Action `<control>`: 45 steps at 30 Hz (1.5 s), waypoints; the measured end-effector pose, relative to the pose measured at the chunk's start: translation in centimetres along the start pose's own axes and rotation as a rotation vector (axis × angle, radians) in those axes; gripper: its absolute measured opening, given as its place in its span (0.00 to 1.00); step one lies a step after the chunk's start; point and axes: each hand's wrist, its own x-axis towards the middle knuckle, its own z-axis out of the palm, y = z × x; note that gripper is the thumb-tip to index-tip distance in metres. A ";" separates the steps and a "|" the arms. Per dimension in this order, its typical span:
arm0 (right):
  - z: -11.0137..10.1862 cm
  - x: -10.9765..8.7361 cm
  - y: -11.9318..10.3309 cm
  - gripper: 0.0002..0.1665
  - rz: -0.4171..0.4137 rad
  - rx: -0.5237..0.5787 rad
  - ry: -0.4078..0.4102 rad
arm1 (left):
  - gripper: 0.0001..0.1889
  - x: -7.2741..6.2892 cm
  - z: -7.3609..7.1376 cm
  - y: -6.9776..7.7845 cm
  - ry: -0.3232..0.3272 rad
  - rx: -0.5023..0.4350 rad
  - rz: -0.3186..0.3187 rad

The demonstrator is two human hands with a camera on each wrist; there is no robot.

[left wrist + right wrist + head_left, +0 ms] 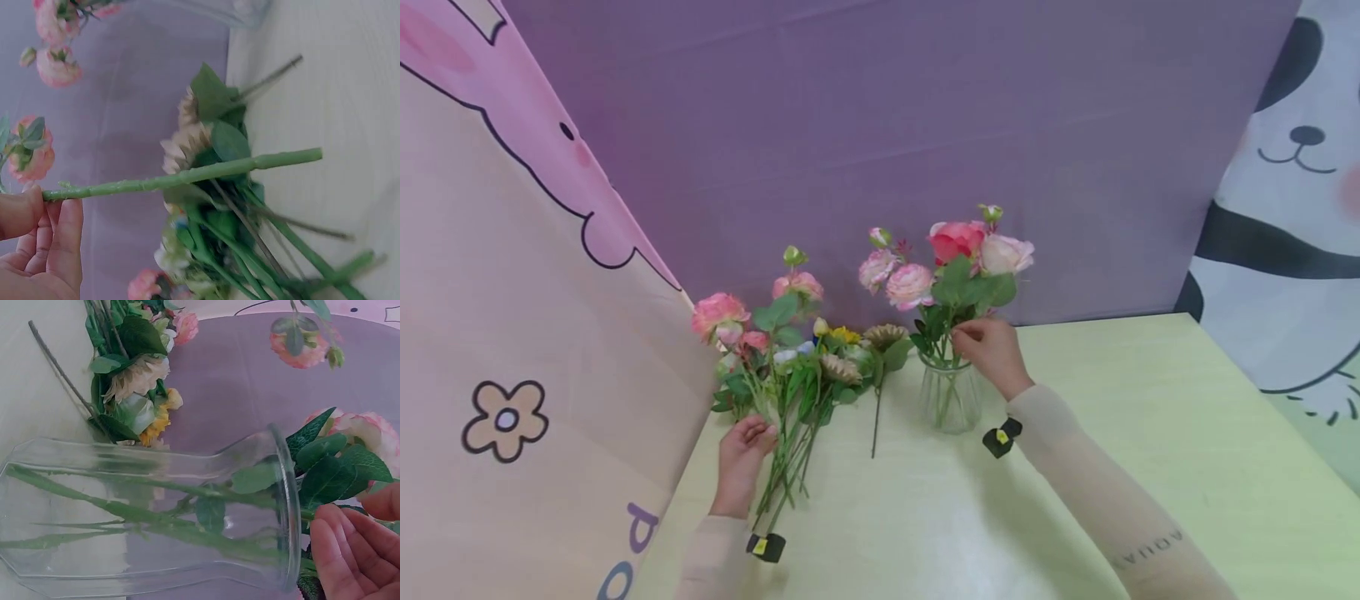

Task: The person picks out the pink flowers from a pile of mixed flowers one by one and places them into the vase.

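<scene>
My left hand (743,458) pinches a green flower stem (187,178) between thumb and fingers. Its lower end points down, free of the table, and a pink flower (800,286) with a bud tops it. My right hand (996,354) is at the mouth of a clear glass vase (951,404), thumb and fingertips pinching a stem just above the rim. Out of the vase rise a red-pink flower (957,240), a pale pink flower (1006,254) and smaller pink blooms (910,287). Green stems (125,509) show through the glass.
Left of the vase lies a pile of artificial flowers, including a pink flower (719,316), a yellow flower (844,335) and beige flowers (840,368). One brown stem (876,425) sticks out toward the front. A purple backdrop (880,125) stands behind the table (1120,433).
</scene>
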 end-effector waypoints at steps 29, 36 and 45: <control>4.5 -4.2 -2.3 0.13 -0.035 0.260 -0.281 | 0.10 -3.2 6.9 4.7 -0.053 0.073 0.179; 5.5 -5.1 -3.9 0.17 -0.089 0.385 -0.284 | 0.08 -4.0 8.9 4.6 -0.083 0.058 0.276; 5.8 -5.8 -4.9 0.18 -0.119 0.466 -0.195 | 0.07 -5.2 11.8 4.1 -0.140 0.031 0.299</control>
